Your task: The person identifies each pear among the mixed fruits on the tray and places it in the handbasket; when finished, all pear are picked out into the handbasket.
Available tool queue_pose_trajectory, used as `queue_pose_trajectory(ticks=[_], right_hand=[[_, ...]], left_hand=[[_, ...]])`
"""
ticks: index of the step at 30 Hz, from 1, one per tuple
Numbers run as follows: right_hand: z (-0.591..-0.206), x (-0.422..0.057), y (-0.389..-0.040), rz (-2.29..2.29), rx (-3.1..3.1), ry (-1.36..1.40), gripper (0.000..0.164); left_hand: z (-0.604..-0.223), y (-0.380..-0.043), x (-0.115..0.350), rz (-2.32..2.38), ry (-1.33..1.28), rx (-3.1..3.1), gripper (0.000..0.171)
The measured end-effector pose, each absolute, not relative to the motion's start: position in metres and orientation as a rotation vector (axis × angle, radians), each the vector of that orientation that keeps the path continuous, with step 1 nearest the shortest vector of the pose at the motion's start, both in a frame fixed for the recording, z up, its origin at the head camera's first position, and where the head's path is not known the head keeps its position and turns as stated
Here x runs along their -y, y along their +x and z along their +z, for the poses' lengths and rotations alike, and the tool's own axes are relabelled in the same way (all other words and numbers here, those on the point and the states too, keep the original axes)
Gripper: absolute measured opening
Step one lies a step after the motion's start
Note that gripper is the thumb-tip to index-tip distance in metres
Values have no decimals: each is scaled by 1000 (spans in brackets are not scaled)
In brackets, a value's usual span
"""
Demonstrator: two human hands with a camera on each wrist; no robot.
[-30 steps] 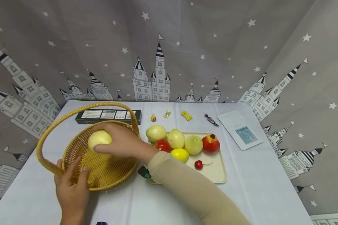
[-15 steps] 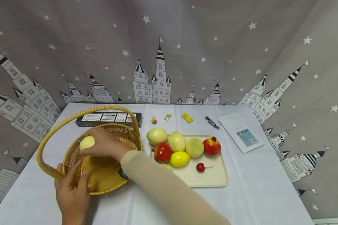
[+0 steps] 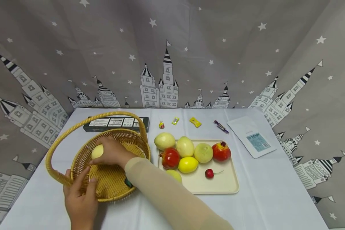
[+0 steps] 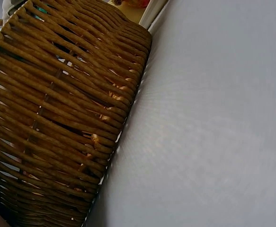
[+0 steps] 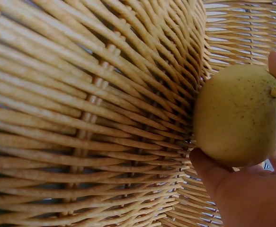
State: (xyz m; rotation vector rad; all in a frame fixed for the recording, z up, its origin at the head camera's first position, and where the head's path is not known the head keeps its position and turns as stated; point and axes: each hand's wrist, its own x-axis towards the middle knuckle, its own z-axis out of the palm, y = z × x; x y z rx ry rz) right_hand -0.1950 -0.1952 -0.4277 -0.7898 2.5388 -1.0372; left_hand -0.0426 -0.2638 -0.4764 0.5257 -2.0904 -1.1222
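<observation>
A round yellow wicker basket (image 3: 112, 182) with a tall handle stands at the left of the table. My left hand (image 3: 81, 195) grips its near left rim beside the foot of the handle. Inside the basket, my right hand (image 3: 110, 151) holds a pale yellow-green fruit (image 3: 97, 152), low against the left wall. The right wrist view shows this fruit (image 5: 239, 116), round with brown specks and a small stem end, with thumb and fingers on opposite sides and its side right at the weave. In the left wrist view, the basket's outer wall (image 4: 66, 109) fills the left half.
Right of the basket, a cream tray (image 3: 221, 185) bears a lemon (image 3: 188, 164), pomegranates (image 3: 170, 158), a cherry (image 3: 209, 173) and several pale green fruits (image 3: 203, 153). Behind lie a black box (image 3: 96, 126), small wrapped candies (image 3: 195, 122) and a white pouch (image 3: 251, 137).
My right hand has carried the pale fruit left and lower into the basket. My left hand keeps its hold on the rim. The head view has shifted slightly.
</observation>
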Motion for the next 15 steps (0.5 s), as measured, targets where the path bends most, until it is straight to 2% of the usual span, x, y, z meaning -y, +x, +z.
queue_pose_trajectory(ticks=[7, 11, 15], right_hand=[[-417, 186, -197, -1075, -2552, -886, 71], [-395, 172, -195, -1109, -2488, -906, 63], [-371, 146, -184, -1059, -2437, -1061, 58]], left_hand=[[-477, -43, 261, -1118, 521, 2107, 38], [-476, -42, 261, -1112, 514, 2108, 37], [-475, -41, 263, -1101, 513, 2102, 36]])
